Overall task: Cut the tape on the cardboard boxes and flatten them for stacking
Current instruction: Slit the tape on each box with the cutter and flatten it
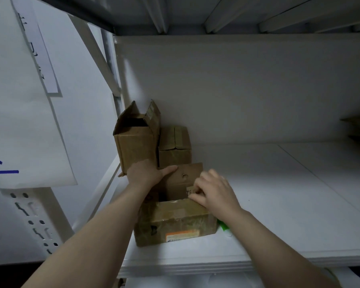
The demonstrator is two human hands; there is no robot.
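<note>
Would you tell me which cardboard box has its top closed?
The small box at the back; the tall box and the orange-labelled front box are open.

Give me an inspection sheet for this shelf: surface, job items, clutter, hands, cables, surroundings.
Surface: white shelf board, boxes at its left end.
Job's things: front box open, orange label on near side; tall box open-topped, behind left; small box closed, against back wall.
Clutter: green object beside front box, mostly hidden; cardboard at far right edge.
Hands: left hand holds front box's rear flap; right hand pinches its right flap.
Cables: nothing seen.
Surroundings: paper sheet with blue marks, left; slotted shelf upright.
</note>
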